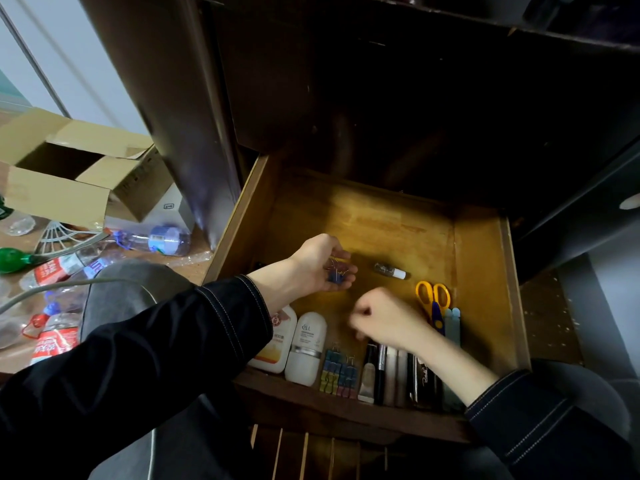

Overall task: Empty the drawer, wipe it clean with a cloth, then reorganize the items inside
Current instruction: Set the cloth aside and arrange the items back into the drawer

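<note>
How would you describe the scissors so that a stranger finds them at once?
Look inside the open wooden drawer, near its right wall. The scissors lie there, beside the right hand. Only they have bright yellow ring handles.

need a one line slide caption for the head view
Left hand holds binder clips over the open drawer; right hand hovers curled beside the scissors.

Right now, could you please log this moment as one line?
drawer: bottles, pens lined along front | left hand: holds clips | right hand: curled, contents unclear
</note>
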The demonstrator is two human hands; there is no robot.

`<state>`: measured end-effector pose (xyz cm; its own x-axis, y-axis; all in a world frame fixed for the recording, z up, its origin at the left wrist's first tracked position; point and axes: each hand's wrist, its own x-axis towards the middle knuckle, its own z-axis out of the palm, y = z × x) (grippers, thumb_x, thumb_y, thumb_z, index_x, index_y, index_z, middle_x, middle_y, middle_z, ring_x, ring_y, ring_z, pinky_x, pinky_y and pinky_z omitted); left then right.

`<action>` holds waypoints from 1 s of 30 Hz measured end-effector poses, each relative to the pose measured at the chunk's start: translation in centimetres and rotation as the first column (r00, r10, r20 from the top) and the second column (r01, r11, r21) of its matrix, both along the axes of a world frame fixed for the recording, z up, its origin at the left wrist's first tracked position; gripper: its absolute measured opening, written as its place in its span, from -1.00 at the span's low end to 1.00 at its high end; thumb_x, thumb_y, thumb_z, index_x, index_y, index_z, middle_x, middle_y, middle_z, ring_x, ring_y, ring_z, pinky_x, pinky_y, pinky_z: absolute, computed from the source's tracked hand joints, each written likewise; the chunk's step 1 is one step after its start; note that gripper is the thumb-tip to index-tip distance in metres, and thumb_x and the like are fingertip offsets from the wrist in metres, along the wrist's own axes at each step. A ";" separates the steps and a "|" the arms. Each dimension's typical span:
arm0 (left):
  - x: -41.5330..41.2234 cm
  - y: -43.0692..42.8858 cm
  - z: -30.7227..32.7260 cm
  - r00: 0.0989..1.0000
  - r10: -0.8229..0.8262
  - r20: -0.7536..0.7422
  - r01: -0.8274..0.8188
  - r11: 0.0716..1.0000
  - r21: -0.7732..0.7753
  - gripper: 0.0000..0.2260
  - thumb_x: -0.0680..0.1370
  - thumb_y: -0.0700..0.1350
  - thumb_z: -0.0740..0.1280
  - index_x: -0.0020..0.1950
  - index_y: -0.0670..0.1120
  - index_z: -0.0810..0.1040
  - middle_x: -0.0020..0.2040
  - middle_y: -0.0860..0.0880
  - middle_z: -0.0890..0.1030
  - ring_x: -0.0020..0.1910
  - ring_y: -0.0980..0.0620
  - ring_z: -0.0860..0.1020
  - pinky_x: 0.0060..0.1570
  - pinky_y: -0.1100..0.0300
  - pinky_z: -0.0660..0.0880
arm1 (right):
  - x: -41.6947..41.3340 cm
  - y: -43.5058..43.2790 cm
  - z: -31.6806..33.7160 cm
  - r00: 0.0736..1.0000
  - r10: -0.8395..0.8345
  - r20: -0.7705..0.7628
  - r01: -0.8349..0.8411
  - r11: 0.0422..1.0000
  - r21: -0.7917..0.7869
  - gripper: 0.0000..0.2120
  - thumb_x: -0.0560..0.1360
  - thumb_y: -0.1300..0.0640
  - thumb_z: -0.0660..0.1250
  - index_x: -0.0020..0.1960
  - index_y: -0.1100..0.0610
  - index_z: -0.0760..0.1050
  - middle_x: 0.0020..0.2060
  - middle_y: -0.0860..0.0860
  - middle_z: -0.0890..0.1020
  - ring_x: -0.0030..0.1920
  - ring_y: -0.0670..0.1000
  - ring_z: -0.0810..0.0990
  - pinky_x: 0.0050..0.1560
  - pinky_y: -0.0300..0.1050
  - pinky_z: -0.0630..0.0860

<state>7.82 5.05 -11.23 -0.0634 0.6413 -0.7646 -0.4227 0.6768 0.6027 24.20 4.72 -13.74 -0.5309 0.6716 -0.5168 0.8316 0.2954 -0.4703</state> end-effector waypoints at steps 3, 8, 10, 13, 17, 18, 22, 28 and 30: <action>0.0 -0.1 0.1 1.000 -0.005 0.015 0.005 1.000 0.006 -0.78 0.63 -0.20 0.10 0.11 -0.27 0.48 -0.01 -0.30 0.58 -0.18 -0.18 0.55 -0.23 0.03 0.54 | 0.9 1.3 1.2 0.944 -0.270 -0.190 0.300 0.942 0.152 -0.68 0.60 -0.03 0.29 -0.24 0.07 0.64 -0.36 -0.13 0.69 -0.34 -0.19 0.62 -0.21 -0.13 0.54; 0.4 -0.6 0.2 0.991 -0.114 0.065 0.113 0.993 0.014 -0.71 0.68 -0.11 0.09 0.17 -0.29 0.47 0.09 -0.31 0.50 -0.19 -0.19 0.55 -0.22 0.02 0.58 | 0.4 0.8 2.1 0.866 -0.246 -0.435 0.375 0.895 0.241 -0.92 0.57 0.02 0.34 -0.03 -0.10 0.62 -0.16 -0.25 0.65 -0.06 -0.24 0.58 -0.09 -0.15 0.57; 0.4 -0.7 0.2 0.981 -0.176 0.082 0.175 0.984 0.020 -0.69 0.69 -0.07 0.08 0.20 -0.28 0.45 0.07 -0.31 0.52 -0.22 -0.18 0.57 -0.25 0.05 0.60 | 0.4 1.0 2.1 0.878 -0.224 -0.422 0.348 0.906 0.242 -0.90 0.58 0.03 0.34 0.05 -0.09 0.61 -0.07 -0.22 0.64 0.01 -0.19 0.57 -0.02 -0.08 0.57; 0.5 -0.8 0.2 0.966 -0.238 0.103 0.236 0.971 0.027 -0.67 0.70 -0.03 0.08 0.27 -0.25 0.41 0.08 -0.29 0.53 -0.25 -0.17 0.62 -0.24 0.03 0.63 | 0.4 1.0 1.9 0.903 -0.163 -0.397 0.281 0.924 0.258 -0.90 0.56 0.01 0.33 0.05 -0.10 0.59 -0.06 -0.19 0.58 -0.02 -0.21 0.55 -0.07 -0.08 0.57; 0.5 -0.9 0.2 0.948 -0.300 0.102 0.299 0.954 0.029 -0.67 0.70 0.02 0.07 0.24 -0.22 0.42 0.00 -0.25 0.55 -0.29 -0.15 0.64 -0.22 0.03 0.63 | 0.2 0.7 1.8 0.898 -0.134 -0.420 0.256 0.934 0.249 -0.89 0.55 0.00 0.36 0.06 -0.09 0.62 -0.09 -0.18 0.55 -0.23 -0.23 0.55 -0.26 -0.20 0.47; 0.5 -0.9 0.1 0.941 -0.329 0.081 0.328 0.944 0.029 -0.65 0.70 0.04 0.06 0.26 -0.21 0.42 -0.02 -0.24 0.57 -0.30 -0.14 0.64 -0.24 0.05 0.62 | 0.2 0.8 1.7 0.900 -0.141 -0.411 0.260 0.933 0.249 -0.89 0.55 -0.01 0.36 0.05 -0.08 0.62 -0.09 -0.19 0.56 -0.25 -0.23 0.54 -0.28 -0.22 0.42; 0.9 -1.0 0.0 0.903 -0.429 -0.009 0.429 0.903 0.025 -0.59 0.70 0.10 0.02 0.30 -0.18 0.40 -0.23 -0.15 0.64 -0.33 -0.06 0.58 -0.29 0.16 0.49 | 0.3 1.2 1.6 0.865 -0.226 -0.449 0.312 0.942 0.126 -0.92 0.54 0.07 0.38 -0.07 -0.05 0.64 -0.28 -0.19 0.65 -0.32 -0.20 0.56 -0.29 -0.23 0.42; 1.0 -1.0 0.3 0.883 -0.468 -0.029 0.469 0.882 0.039 -0.61 0.71 0.12 -0.01 0.21 -0.14 0.41 -0.06 -0.24 0.61 -0.32 -0.04 0.51 -0.26 0.15 0.40 | 0.2 1.4 1.7 0.752 -0.372 -0.544 0.382 0.919 -0.100 -0.78 0.46 0.33 0.37 -0.15 0.03 0.65 -0.34 -0.01 0.68 -0.44 0.02 0.59 -0.36 -0.08 0.52; 1.1 -1.0 0.3 0.883 -0.466 -0.049 0.468 0.882 0.044 -0.66 0.71 0.08 0.02 0.19 -0.16 0.42 -0.12 -0.21 0.61 -0.32 -0.05 0.52 -0.28 0.16 0.41 | 0.3 1.6 1.8 0.731 -0.402 -0.552 0.423 0.901 -0.095 -0.75 0.45 0.34 0.36 -0.17 -0.01 0.65 -0.35 -0.10 0.67 -0.42 -0.12 0.58 -0.35 -0.23 0.46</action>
